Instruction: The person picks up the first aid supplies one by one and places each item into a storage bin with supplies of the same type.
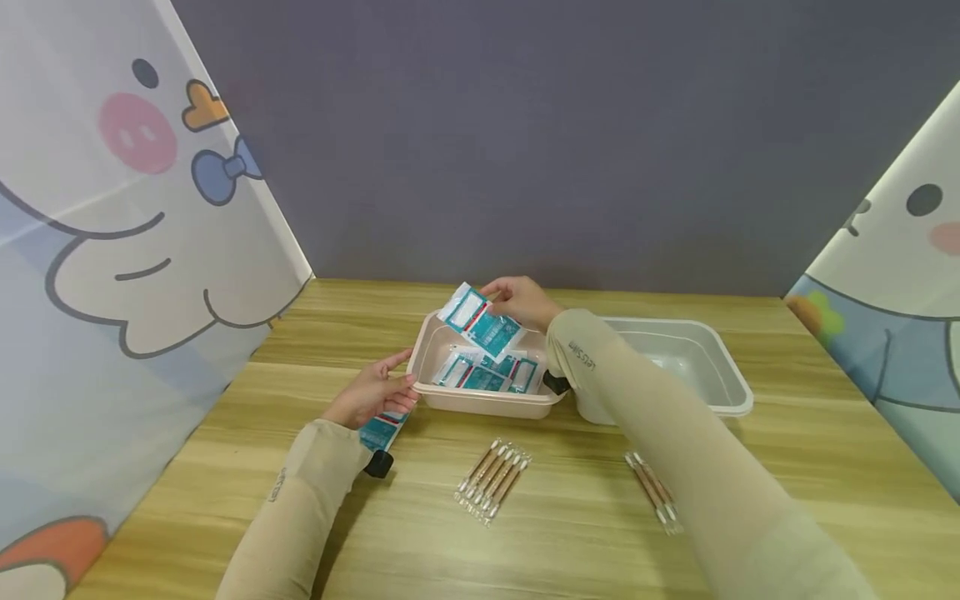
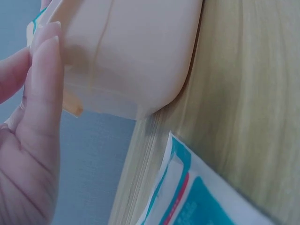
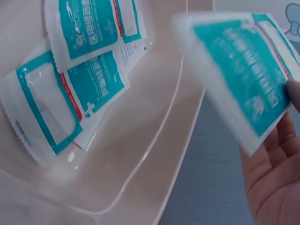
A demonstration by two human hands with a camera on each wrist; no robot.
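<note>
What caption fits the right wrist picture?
A right hand holds one packet near a tub with more packets inside.

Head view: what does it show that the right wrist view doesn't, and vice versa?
Only the head view shows the left hand, the gray bin and cotton swabs. Only the right wrist view resolves serrated edges on the packets lying in the tan bin. Both show that bin, those packets and the right hand pinching another packet.
</note>
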